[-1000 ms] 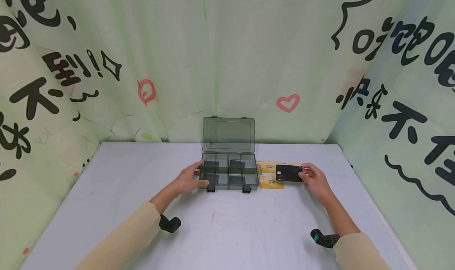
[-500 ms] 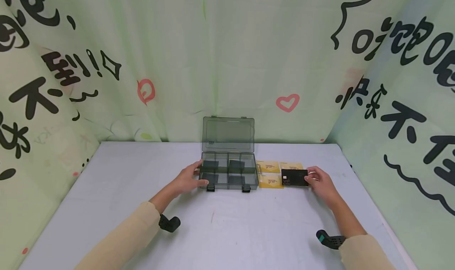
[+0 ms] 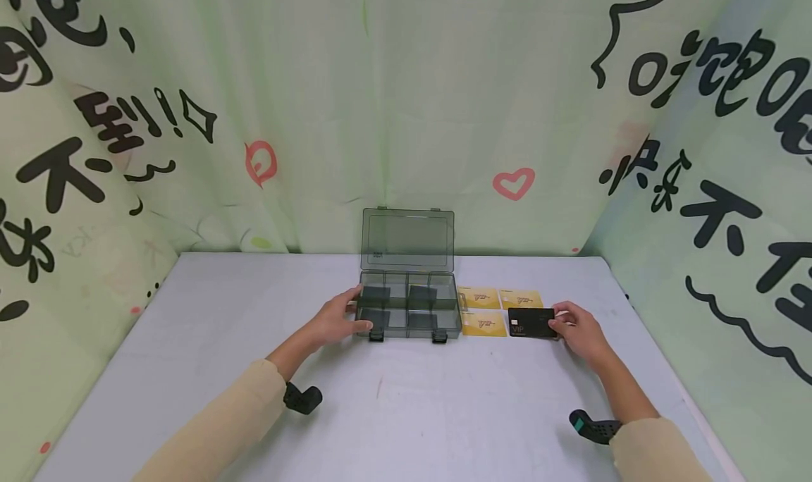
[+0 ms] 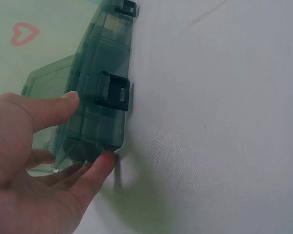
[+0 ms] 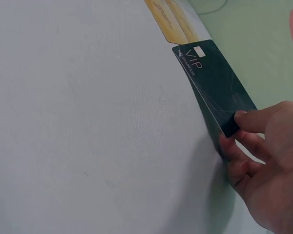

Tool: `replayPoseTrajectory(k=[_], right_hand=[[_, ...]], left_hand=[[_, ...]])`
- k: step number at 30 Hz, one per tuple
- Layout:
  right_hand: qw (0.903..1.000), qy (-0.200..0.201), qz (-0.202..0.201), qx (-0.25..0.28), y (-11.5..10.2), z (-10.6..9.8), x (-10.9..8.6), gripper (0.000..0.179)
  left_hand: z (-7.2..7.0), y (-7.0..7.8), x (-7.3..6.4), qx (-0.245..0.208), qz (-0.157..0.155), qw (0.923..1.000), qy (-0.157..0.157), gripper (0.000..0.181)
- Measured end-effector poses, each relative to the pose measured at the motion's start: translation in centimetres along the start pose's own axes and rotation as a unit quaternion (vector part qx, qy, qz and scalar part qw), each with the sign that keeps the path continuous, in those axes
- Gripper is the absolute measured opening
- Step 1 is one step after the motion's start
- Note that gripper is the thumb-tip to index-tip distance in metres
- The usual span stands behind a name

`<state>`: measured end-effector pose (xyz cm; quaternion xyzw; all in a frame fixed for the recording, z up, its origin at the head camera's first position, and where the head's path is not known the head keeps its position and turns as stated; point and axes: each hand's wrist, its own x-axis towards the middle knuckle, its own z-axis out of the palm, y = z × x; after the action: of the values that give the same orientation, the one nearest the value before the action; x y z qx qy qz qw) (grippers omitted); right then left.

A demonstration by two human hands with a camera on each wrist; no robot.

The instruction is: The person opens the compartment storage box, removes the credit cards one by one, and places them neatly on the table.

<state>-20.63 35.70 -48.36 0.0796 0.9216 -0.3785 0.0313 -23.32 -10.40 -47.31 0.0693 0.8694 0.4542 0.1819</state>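
My right hand pinches the thin black plastic VIP card at its right edge: light, stiff, slick, best gripped by edges. Left hand cups the smoky translucent plastic compartment box.

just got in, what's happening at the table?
A person sits at a white table. The left hand holds the left end of an open, smoky clear compartment box, its lid standing upright. The right hand pinches a black VIP card at its right edge, low over the table. Three yellow cards lie flat between the box and the black card.
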Motion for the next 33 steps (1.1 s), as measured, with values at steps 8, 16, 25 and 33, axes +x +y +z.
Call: replayPoseTrajectory(k=[8, 16, 25, 33], right_hand=[[0.9990, -0.007, -0.003, -0.045, -0.2, -0.3, 0.3, 0.031], [0.9971, -0.002, 0.021, -0.073, -0.7, 0.1, 0.6, 0.031], [0.9935, 0.004, 0.024, -0.111, -0.8, 0.5, 0.9, 0.024], [0.9914, -0.010, 0.035, -0.126, -1.7, 0.5, 0.8, 0.024]], left_hand=[[0.0, 0.1, 0.0, 0.003, 0.003, 1.0000, 0.000, 0.084], [-0.1, 0.1, 0.0, -0.002, 0.000, 1.0000, 0.001, 0.085], [0.0, 0.0, 0.1, -0.002, -0.001, 1.0000, 0.001, 0.085], [0.0, 0.0, 0.0, -0.004, 0.001, 1.0000, 0.003, 0.085]])
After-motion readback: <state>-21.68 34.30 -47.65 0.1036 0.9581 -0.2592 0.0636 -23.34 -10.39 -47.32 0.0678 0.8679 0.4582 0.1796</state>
